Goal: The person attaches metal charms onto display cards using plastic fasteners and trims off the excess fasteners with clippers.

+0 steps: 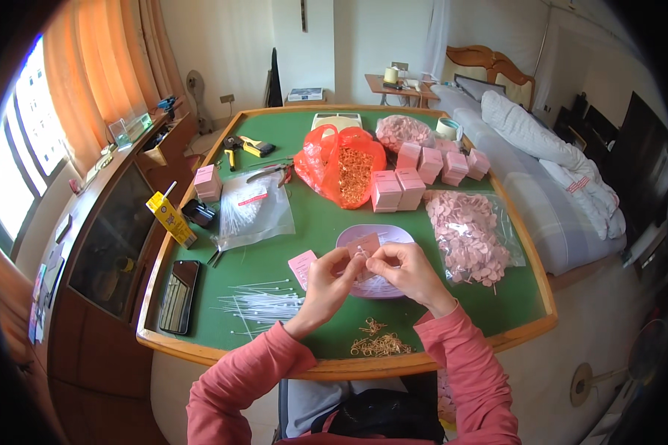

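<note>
Over a lilac bowl (407, 234), both hands meet with their fingertips close together. My left hand (329, 276) is closed in a pinch at the lower edge of a small pink card (364, 243). Opposite it, my right hand (408, 273) pinches too, at a thin whitish strand by the card, partly hidden by the fingers. White plastic strands (378, 286) lie inside the bowl. Left of my left hand, another pink card (302, 268) rests flat on the green tabletop. Beside my left wrist spreads a pile of white tag strings (263, 305) with small knobbed ends.
Gold-coloured clasps (381, 345) lie at the front edge. Stacks of pink cards (398, 191), a red bag (319, 159) of gold pieces and a clear bag (471, 237) of pink pieces stand beyond. On the left are a phone (179, 297), a yellow drink carton (171, 219) and pliers (267, 173).
</note>
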{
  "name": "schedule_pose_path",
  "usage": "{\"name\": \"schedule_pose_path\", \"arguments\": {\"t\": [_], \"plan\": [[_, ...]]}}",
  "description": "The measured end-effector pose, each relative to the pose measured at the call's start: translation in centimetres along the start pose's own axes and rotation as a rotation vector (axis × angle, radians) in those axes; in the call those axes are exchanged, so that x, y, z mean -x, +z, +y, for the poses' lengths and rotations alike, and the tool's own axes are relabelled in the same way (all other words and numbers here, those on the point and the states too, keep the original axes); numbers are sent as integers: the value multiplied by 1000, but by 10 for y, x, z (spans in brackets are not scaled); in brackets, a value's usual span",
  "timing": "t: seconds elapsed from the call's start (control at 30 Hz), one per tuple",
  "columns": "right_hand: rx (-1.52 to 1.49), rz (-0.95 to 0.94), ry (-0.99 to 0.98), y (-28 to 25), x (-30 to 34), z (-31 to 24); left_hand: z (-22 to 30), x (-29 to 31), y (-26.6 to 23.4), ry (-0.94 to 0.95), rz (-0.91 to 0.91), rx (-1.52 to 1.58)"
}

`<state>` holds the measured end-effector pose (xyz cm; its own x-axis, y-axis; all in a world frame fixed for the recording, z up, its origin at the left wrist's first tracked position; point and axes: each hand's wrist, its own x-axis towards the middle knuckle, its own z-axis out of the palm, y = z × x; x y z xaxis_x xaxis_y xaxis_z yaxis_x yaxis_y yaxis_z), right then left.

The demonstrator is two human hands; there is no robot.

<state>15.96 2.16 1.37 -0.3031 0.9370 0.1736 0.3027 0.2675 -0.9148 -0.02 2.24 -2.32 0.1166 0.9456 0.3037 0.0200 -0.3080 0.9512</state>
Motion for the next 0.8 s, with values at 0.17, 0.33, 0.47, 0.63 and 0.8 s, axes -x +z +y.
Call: {"name": "schedule_pose_path", "arguments": {"t": [0.17, 0.33, 0.47, 0.63, 0.8], "plan": [[14, -13, 19, -2, 0, 3, 7, 1, 1, -8, -22, 0], [-9, 3, 3, -2, 1, -2, 9, 1, 4, 26, -19, -25], [-71, -32, 74, -3, 1, -2, 1, 1, 1, -17, -17, 26], [-64, -33, 32, -2, -1, 9, -1, 0, 3, -9, -18, 35], [-83, -1, 17, 0, -1, 5, -2, 1, 4, -1, -10, -8]]}}
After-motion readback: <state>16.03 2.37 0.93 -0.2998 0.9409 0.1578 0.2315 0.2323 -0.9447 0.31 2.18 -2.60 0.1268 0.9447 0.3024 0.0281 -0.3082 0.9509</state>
